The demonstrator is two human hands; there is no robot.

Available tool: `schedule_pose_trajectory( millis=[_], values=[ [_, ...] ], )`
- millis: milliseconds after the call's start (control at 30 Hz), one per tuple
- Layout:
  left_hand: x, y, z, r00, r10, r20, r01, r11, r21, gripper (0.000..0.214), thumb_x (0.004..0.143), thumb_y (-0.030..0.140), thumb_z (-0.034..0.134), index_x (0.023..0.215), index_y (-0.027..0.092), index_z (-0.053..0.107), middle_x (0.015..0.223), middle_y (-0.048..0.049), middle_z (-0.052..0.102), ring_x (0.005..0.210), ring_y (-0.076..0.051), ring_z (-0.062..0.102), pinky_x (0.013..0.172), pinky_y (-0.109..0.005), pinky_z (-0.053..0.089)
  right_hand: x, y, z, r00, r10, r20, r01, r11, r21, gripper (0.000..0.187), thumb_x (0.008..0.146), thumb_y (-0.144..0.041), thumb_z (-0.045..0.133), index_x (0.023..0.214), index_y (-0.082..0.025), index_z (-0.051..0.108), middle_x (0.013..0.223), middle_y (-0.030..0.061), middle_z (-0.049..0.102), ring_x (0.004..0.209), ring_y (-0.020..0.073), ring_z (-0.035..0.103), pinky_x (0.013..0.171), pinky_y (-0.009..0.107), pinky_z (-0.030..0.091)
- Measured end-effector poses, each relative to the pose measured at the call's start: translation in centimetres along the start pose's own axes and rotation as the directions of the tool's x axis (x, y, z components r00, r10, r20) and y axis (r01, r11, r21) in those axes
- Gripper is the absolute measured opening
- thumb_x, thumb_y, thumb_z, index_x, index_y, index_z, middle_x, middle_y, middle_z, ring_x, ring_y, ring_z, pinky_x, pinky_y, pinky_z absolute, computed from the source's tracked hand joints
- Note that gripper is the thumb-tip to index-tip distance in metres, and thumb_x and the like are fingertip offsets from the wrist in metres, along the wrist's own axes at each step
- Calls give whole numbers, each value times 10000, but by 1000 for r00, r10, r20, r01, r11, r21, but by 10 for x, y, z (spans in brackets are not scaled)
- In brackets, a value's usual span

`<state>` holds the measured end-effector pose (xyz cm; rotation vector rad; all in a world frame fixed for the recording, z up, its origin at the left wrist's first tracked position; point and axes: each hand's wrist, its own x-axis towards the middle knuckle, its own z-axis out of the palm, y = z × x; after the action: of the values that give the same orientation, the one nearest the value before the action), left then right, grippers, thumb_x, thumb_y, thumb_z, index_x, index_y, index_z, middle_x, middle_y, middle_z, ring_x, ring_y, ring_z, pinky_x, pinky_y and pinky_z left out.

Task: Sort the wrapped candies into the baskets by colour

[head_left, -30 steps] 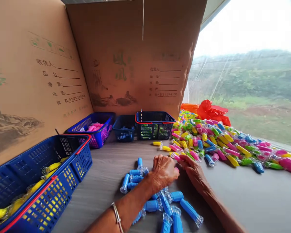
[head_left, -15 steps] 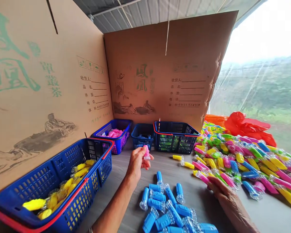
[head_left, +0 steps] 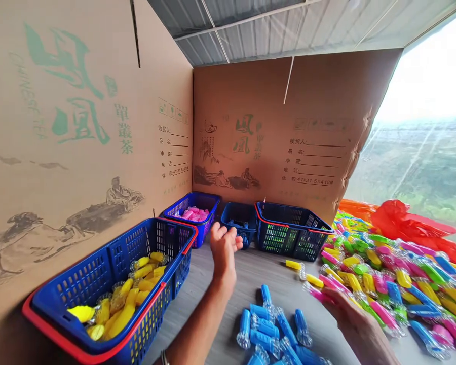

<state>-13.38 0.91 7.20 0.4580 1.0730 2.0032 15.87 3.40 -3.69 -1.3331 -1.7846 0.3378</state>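
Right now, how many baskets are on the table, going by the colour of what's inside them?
Basket of yellow pieces: 1
Basket of pink pieces: 1
Basket of blue pieces: 1
Basket of green pieces: 1
Total: 4

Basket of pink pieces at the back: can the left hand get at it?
Likely yes: the left hand is raised beside the basket of pink pieces with nothing between them; the yellow basket sits aside.

You are working in a makeshift shed, under a corrugated metal roof (head_left: 251, 25), with tea cartons (head_left: 273, 126) walling a wooden-look table (head_left: 258, 274), and plastic sheeting (head_left: 421, 167) facing green fields.
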Motion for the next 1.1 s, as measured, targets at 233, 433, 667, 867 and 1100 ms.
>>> schedule_pose_trajectory(
  millis=[233, 433, 667, 867, 1100],
  values=[
    [-22, -43, -32, 999, 47, 20, -50, 949, 312, 288, 797, 259, 548, 1054, 140, 601, 936, -64, 646, 580, -95, 579, 572, -224, 483, 96, -215, 83, 925, -45, 378, -175, 832, 527, 235, 774, -426, 636, 799, -192, 635, 615, -6, 586, 460, 103, 450, 424, 232, 341],
    [-11, -43, -37, 976, 90, 200, -190, 801, 567, 271, 812, 352, 492, 885, 157, 665, 737, -24, 633, 562, -111, 545, 539, -210, 423, 141, -271, 120, 833, -14, 554, -384, 705, 596, 228, 811, -259, 634, 1027, -189, 607, 867, 18, 704, 599, 91, 597, 574, 222, 497],
    [-7, -54, -37, 831, -159, 533, -423, 441, 791, 186, 746, 280, 565, 796, 182, 714, 638, -22, 626, 556, -145, 542, 559, -246, 423, 115, -194, 24, 845, -123, 521, -127, 899, 418, 137, 778, -220, 638, 880, -137, 677, 783, 42, 716, 571, 99, 598, 514, 189, 459],
    [-21, -72, -36, 666, -112, 738, -685, 302, 663, 356, 695, 21, 531, 809, 262, 768, 959, -59, 675, 919, -230, 611, 826, -336, 472, 36, -91, -31, 846, -45, 531, 86, 995, -53, 353, 671, -49, 562, 894, -239, 761, 915, 0, 743, 690, 160, 662, 617, 263, 505],
    [-20, -75, -34, 574, -311, 758, -771, 108, 628, 302, 735, 92, 594, 923, 268, 751, 1168, -50, 632, 1110, -241, 542, 943, -340, 421, -16, -45, -10, 797, -182, 576, 310, 942, -130, 545, 698, -50, 476, 1113, -310, 713, 1363, -8, 597, 1202, 249, 564, 968, 389, 447]
  ],
)
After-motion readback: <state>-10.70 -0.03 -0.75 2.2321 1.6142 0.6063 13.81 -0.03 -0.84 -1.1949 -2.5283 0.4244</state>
